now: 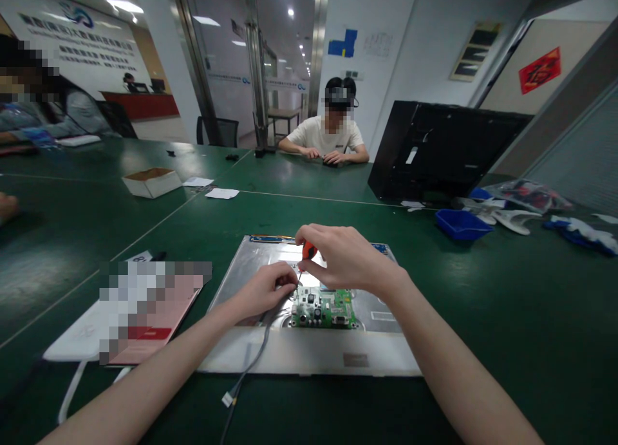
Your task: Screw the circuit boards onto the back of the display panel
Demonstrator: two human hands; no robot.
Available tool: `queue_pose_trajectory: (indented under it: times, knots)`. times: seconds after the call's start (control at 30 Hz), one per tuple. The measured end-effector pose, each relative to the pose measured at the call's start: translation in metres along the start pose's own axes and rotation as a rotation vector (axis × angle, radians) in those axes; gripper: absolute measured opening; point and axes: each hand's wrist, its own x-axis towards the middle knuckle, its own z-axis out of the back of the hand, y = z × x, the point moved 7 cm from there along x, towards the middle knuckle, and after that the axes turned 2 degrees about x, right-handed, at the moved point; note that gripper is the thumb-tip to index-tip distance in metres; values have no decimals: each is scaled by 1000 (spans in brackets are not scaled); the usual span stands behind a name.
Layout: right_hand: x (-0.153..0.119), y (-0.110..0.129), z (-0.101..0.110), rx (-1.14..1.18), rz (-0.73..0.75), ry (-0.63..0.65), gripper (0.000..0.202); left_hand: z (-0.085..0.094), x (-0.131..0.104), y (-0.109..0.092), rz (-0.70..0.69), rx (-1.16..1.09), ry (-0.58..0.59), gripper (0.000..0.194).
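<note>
Though red-orange, screwdriver handle partly behind right hand.

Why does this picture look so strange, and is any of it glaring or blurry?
Head view: the door frame leans, perhaps from a wide lens; glare whitens the metal panel around the screwdriver; the wall sign's lettering looks soft; coarse squares mask the face of the person opposite.
</note>
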Motion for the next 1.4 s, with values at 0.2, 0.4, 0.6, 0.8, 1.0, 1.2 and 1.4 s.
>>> queue_pose_trajectory:
  times: [0.2,0.4,0.6,0.8,1.0,1.2,1.4]
  knots:
    - [-1,-1,-1,10,-16,21,21,1,0,-1,-4,7,6,6]
    - [2,-3,-2,-95,-24,4,16,1,0,-2,4,7,11,5]
    - [1,-4,0,-105,-27,1,16,1,0,-2,1,15,8,5]
    - [-2,1,1,-21,5,28,18,0,0,-2,-12,5,7,7]
    - [1,-2,-2,-79,-44,28,15,0,1,-2,0,2,11,6]
    - [2,-5,-2,-134,-64,18,19,0,0,-1,7,9,10,6]
    - [-3,2,0,-27,0,28,20,0,0,-1,-5,17,6,8]
